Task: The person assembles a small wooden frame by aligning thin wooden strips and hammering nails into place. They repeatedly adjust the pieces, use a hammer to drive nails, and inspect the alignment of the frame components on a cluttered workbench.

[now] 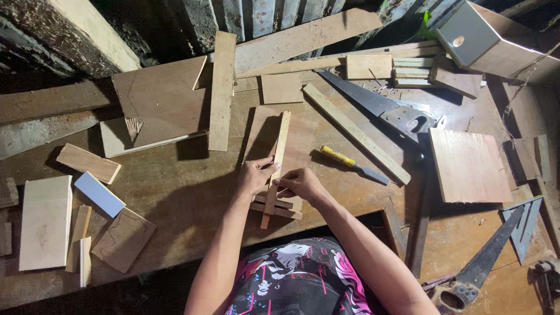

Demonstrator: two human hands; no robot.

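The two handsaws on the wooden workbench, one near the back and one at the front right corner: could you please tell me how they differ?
The back handsaw lies fully in view, its handle pointing towards the right, blade running back-left. The front-right handsaw has its handle at the near edge, partly cut off by the frame, blade pointing back-right. The back one lies nearer the yellow-handled chisel. Both lie flat and untouched; both hands hold a thin wooden strip.

This is a simple woodworking workshop. The rough wooden workbench (192, 192) is covered with plywood offcuts (469, 166) and thin wood strips (356, 133), and between them lie two handsaws (379, 105), a yellow-handled chisel (353, 165) and a metal square (525, 224)
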